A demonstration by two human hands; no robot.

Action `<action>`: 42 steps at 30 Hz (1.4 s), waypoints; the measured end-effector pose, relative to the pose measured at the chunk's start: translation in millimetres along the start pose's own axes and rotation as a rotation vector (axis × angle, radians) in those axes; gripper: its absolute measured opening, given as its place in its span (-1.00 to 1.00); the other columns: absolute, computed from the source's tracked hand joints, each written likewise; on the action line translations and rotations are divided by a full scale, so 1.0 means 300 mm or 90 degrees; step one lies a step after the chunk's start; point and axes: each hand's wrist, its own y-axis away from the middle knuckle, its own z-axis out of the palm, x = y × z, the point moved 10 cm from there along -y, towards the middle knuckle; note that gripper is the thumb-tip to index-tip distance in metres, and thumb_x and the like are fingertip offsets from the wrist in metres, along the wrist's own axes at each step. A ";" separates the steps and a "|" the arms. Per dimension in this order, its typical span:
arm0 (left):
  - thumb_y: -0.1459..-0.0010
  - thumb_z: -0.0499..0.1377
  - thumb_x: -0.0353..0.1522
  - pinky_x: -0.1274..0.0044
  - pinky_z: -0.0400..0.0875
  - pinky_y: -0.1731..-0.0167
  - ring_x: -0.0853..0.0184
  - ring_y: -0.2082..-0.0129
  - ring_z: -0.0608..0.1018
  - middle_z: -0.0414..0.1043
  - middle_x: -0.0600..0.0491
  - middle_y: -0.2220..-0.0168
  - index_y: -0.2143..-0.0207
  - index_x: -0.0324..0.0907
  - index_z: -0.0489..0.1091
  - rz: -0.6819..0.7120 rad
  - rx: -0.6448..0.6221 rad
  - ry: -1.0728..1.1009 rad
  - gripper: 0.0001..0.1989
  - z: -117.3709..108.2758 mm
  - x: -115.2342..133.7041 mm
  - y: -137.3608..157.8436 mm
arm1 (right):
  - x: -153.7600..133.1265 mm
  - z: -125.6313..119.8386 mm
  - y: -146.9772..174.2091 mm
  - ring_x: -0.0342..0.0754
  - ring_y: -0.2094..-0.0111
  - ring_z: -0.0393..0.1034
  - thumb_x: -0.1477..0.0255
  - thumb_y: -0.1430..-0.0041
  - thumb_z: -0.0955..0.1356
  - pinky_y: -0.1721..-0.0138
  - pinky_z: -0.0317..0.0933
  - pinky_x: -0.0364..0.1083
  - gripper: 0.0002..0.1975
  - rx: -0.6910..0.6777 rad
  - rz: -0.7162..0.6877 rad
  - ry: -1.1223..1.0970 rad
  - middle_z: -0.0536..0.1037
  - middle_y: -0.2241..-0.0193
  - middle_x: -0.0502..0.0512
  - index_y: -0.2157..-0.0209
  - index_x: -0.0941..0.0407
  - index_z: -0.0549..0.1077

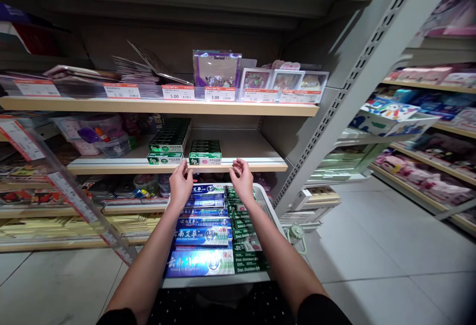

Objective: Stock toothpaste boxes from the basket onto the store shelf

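Note:
My left hand [181,184] is raised at the shelf's front edge, fingers loosely curled and apart, holding nothing I can see. Just beyond its fingertips are two groups of green toothpaste boxes, a longer left row [169,139] and a shorter right stack [205,152]. To the right of that stack, my right hand [242,180] hovers with bent, parted fingers and an empty grasp. Below both hands, a white basket [219,281] holds blue toothpaste boxes [201,261] on its left side and dark green toothpaste boxes [247,261] on its right. My forearms cover parts of the basket.
An upper shelf [159,105] carries price tags and flat packaged goods. Plastic tubs [102,134] stand left on the middle shelf [245,149]. A slotted metal upright [334,106] rises at right. A slanted price-tag rail [70,196] crosses the left side.

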 end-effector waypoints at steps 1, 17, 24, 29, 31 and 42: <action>-0.21 0.12 -0.32 0.39 0.39 -0.07 0.20 0.01 0.53 0.43 -0.15 -0.07 -0.18 -0.23 0.29 0.003 0.002 -0.004 -0.51 -0.012 0.014 0.023 | 0.000 -0.037 0.008 0.06 0.00 0.43 0.33 -0.13 0.36 -0.07 0.33 0.09 -0.58 0.007 0.002 0.007 0.48 0.04 0.27 -0.02 0.13 0.32; -0.04 0.21 -0.02 0.29 0.21 -0.14 0.02 -0.23 0.26 0.25 -0.12 -0.22 -0.23 -0.11 0.20 0.149 -0.680 -0.192 -0.24 0.391 0.210 0.512 | 0.118 -0.240 0.317 0.27 -0.20 0.16 0.02 0.25 0.52 -0.14 0.16 0.15 0.10 -0.651 0.041 0.440 0.24 -0.21 0.25 -0.30 0.02 0.07; 0.07 0.28 -0.13 0.33 0.24 -0.10 -0.01 -0.18 0.29 0.16 -0.19 -0.20 -0.22 -0.17 0.18 0.198 -0.801 -0.313 -0.20 0.497 0.202 0.620 | 0.116 -0.218 0.398 0.27 0.03 0.27 0.22 0.37 0.57 0.02 0.23 0.14 -0.01 -0.712 -0.081 0.605 0.38 0.04 0.30 -0.18 0.13 0.28; 0.20 0.34 -0.28 0.31 0.26 -0.08 -0.02 -0.15 0.31 0.14 -0.14 -0.16 -0.31 -0.07 0.02 0.169 -0.803 -0.270 0.00 0.520 0.184 0.614 | 0.116 -0.216 0.381 0.26 0.05 0.28 0.22 0.39 0.56 0.00 0.21 0.16 -0.06 -0.708 -0.084 0.592 0.42 0.09 0.27 -0.14 0.12 0.34; 0.21 0.34 -0.30 0.34 0.31 -0.05 0.02 -0.12 0.36 0.17 -0.13 -0.15 -0.29 -0.08 0.08 0.134 -0.793 -0.195 -0.04 0.513 0.172 0.577 | 0.114 -0.239 0.344 0.27 0.00 0.28 0.21 0.34 0.55 -0.03 0.21 0.16 -0.04 -0.705 -0.016 0.548 0.40 0.02 0.27 -0.18 0.10 0.31; 0.09 0.33 -0.17 0.50 0.46 0.24 0.25 0.19 0.57 0.50 -0.08 0.08 -0.01 -0.16 0.40 -0.376 -0.531 0.146 -0.41 0.188 -0.134 0.353 | 0.101 -0.064 0.318 0.15 0.06 0.41 -0.07 0.05 0.40 0.10 0.31 0.06 -0.33 -0.494 0.315 0.215 0.48 -0.02 0.22 0.01 0.08 0.46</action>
